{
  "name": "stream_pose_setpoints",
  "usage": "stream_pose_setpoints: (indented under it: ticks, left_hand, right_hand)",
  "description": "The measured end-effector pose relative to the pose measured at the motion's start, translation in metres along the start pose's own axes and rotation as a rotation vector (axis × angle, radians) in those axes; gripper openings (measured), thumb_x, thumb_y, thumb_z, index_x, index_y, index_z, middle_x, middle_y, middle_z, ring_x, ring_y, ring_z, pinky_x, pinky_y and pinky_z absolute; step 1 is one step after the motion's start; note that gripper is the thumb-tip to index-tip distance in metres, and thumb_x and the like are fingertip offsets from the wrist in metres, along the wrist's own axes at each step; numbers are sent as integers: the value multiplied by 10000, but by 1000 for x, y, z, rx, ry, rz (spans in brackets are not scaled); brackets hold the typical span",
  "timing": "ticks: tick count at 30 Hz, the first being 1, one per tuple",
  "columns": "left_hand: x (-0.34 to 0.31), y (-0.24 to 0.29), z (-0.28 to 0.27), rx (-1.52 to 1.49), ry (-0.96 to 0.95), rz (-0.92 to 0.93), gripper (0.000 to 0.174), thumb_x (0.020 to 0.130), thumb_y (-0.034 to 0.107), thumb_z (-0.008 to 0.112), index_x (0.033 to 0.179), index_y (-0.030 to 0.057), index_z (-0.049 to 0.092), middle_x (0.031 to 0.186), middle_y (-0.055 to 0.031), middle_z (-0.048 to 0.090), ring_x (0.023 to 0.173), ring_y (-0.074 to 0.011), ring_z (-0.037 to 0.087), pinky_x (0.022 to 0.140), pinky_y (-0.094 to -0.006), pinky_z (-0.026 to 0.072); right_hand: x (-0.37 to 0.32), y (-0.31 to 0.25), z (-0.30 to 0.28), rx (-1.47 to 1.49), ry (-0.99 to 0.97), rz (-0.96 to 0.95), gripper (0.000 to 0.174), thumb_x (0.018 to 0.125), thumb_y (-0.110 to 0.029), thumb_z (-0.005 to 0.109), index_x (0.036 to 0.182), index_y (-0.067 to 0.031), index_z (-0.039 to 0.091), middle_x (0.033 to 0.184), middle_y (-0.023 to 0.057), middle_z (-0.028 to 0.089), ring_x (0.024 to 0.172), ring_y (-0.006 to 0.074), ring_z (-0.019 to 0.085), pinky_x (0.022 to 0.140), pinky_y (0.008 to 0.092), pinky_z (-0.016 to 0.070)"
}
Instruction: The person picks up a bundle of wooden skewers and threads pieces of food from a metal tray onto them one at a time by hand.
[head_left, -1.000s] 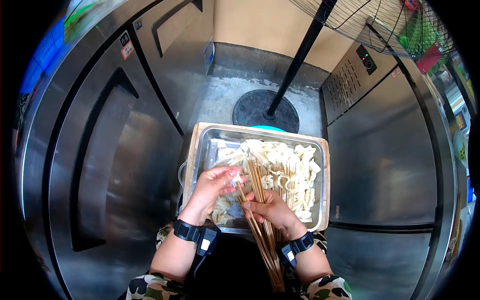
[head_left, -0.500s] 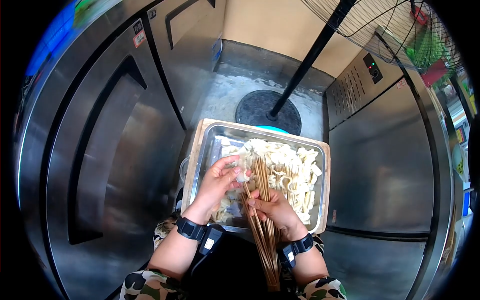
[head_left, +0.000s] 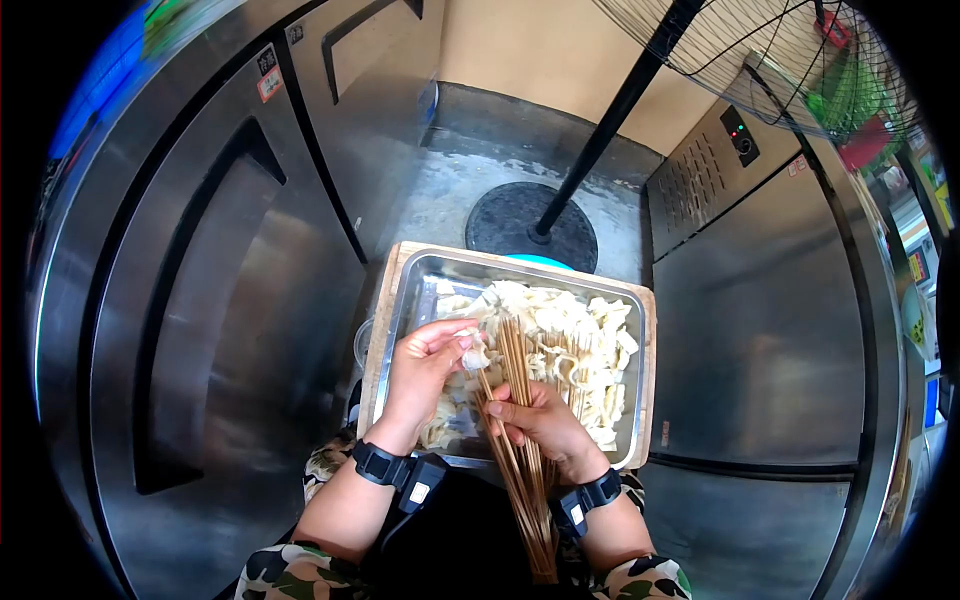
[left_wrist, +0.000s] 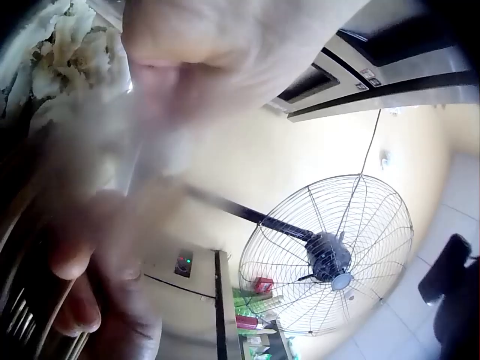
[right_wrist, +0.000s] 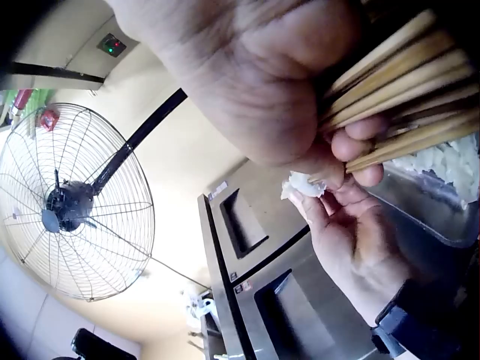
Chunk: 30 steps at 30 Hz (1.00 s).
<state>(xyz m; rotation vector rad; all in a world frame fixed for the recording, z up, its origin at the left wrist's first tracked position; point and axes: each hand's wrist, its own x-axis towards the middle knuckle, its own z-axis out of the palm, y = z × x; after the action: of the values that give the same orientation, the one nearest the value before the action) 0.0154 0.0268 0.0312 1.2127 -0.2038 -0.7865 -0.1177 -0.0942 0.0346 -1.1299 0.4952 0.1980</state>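
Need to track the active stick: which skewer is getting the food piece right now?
The single skewer splayed left from the bundle in the right hand; its tip meets the white piece pinched by the left hand.

Left hand (left_wrist: 210,45) (blurred, very close), pale food (left_wrist: 64,41), fan (left_wrist: 330,255) behind.

Bright daylight, fisheye edges, blurred close-ups
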Motion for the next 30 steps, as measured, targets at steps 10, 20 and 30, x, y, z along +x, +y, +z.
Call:
stream_pose_setpoints:
  ticks: [10, 20, 30]
  left_hand:
    - [-9, -12, 12, 65, -32, 179, 185, 862, -1, 540, 1039, -13, 592, 988, -119, 642, 918, -150, 609, 804, -249, 471]
    - [-21, -19, 24, -139, 1, -17, 368, 853, 71, 592, 1177, 17, 427, 894, -85, 634, 842, -115, 596, 718, -224, 476]
    - [-18, -18, 17, -74, -93, -187, 279, 839, 126, 628, 1046, -4, 493, 767, -35, 611, 675, -67, 542, 617, -201, 440]
  right_hand:
    - [-4, 0, 2, 38, 64, -54, 64, 844, -106, 609, 852, -44, 593, 641, 37, 605, 437, 46, 450, 410, 159, 345]
    - [-4, -4, -1, 7, 104, -59, 55, 850, -92, 596, 830, -47, 574, 655, 30, 606, 465, 45, 461, 430, 160, 350]
    - [-15, -2, -3, -110, 71, -32, 78, 863, -107, 584, 825, -41, 602, 655, 33, 608, 484, 48, 486, 451, 161, 379]
